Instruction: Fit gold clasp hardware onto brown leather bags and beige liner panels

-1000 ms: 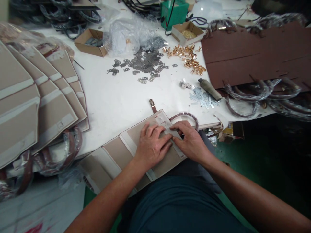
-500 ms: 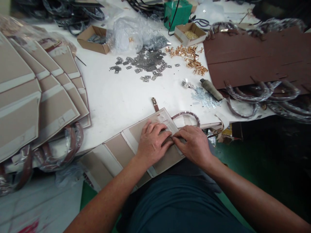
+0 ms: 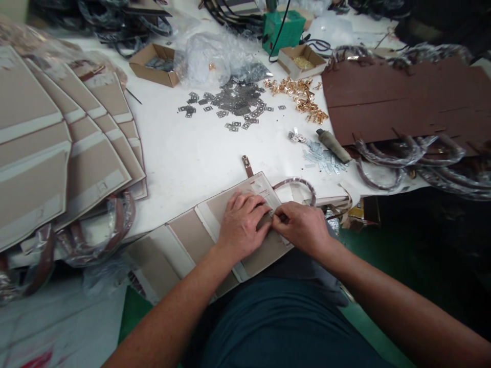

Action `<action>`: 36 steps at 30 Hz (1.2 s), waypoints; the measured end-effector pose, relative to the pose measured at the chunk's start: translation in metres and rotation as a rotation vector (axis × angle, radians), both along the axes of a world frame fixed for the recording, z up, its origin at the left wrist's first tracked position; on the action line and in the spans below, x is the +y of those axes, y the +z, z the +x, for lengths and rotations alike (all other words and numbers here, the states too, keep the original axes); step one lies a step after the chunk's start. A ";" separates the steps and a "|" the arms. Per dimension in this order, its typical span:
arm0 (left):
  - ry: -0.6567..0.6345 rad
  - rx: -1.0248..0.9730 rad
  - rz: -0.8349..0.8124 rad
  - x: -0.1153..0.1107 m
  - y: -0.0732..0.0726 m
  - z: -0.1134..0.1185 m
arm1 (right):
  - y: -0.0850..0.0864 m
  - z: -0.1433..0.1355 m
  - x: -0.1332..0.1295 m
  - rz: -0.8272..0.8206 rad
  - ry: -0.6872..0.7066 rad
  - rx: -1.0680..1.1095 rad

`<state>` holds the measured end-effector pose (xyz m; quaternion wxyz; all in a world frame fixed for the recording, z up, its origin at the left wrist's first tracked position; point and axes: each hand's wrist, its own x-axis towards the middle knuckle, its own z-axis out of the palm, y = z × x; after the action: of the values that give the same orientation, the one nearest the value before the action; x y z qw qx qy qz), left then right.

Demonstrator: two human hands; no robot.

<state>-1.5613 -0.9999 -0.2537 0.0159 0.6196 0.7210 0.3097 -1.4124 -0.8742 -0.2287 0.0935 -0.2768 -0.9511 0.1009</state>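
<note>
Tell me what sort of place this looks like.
Likely a bag-making workshop: stacked brown panels with plastic-wrapped handles, loose gold-coloured fittings, and a pile of small metal plates.

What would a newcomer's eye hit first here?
Probably the gold clips, bright on the white table beyond the hands, with the green box behind them. Next, the big brown panels at right and the fanned beige panels at left. Nearest, both hands work on a panel.
</note>
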 end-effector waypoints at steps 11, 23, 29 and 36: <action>-0.008 -0.020 -0.004 0.001 0.001 -0.001 | -0.001 0.000 0.012 -0.224 0.025 0.022; 0.004 -0.019 0.032 0.000 0.002 -0.002 | 0.003 0.015 0.027 -0.557 0.007 0.141; 0.016 -0.001 0.046 -0.002 0.001 -0.002 | 0.013 0.007 0.025 -0.307 0.048 0.162; 0.021 -0.009 0.038 -0.003 0.005 -0.003 | 0.007 -0.019 0.012 -0.094 0.022 -0.005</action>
<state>-1.5639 -1.0033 -0.2482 0.0043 0.6109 0.7213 0.3264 -1.4314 -0.8625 -0.2220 0.0770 -0.2707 -0.9484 0.1459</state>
